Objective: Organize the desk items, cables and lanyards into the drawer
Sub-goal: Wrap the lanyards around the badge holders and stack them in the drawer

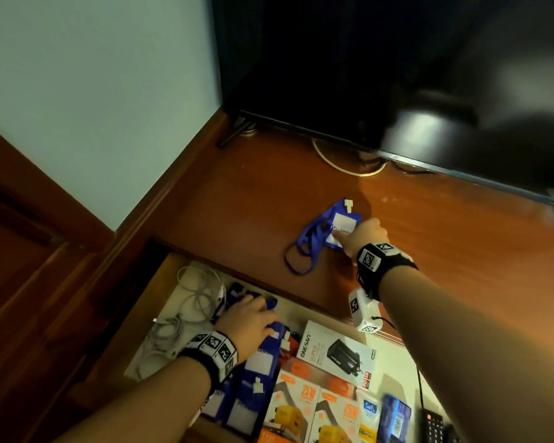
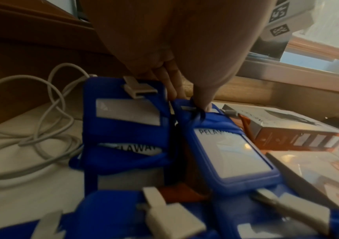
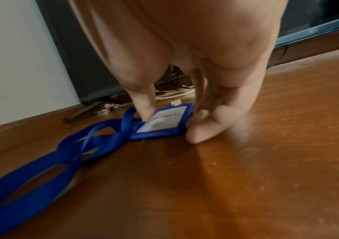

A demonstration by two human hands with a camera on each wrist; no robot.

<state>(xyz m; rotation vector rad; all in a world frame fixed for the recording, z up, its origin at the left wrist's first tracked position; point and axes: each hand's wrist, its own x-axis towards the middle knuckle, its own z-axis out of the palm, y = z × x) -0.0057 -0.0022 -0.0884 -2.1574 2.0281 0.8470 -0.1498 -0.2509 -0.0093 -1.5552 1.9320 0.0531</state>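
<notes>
1. Step in hand, as I read it: picking the last loose blue lanyard badge (image 1: pixel 336 230) off the desk (image 1: pixel 429 251) to move it into the open drawer (image 1: pixel 173 270). The drawer already holds the white cables (image 1: pixel 186 311), several blue badge holders (image 2: pixel 123 122) and boxed chargers (image 1: pixel 333 350).
2. Right hand (image 1: pixel 363 236): on the desk at the badge. In the right wrist view the thumb (image 3: pixel 144 105) presses on the card's near corner and the other fingers (image 3: pixel 201 127) curl against its far edge. The grip is closing as a pinch around the badge, which looks flat on the wood, not lifted.
3. The strap (image 3: pixel 48 160) trails in loose loops across the desk toward the drawer side.
4. Left hand (image 1: pixel 253 321): down in the drawer on the blue badge stack. The left wrist view shows fingertips (image 2: pixel 170 77) tucked between two upright holders, seemingly keeping a slot open. Can't tell whether it actually grasps one.
5. Next move probably calls for: lift the badge, gather the trailing strap so it doesn't snag on the drawer edge, and drop it in beside the other blue holders.
</notes>
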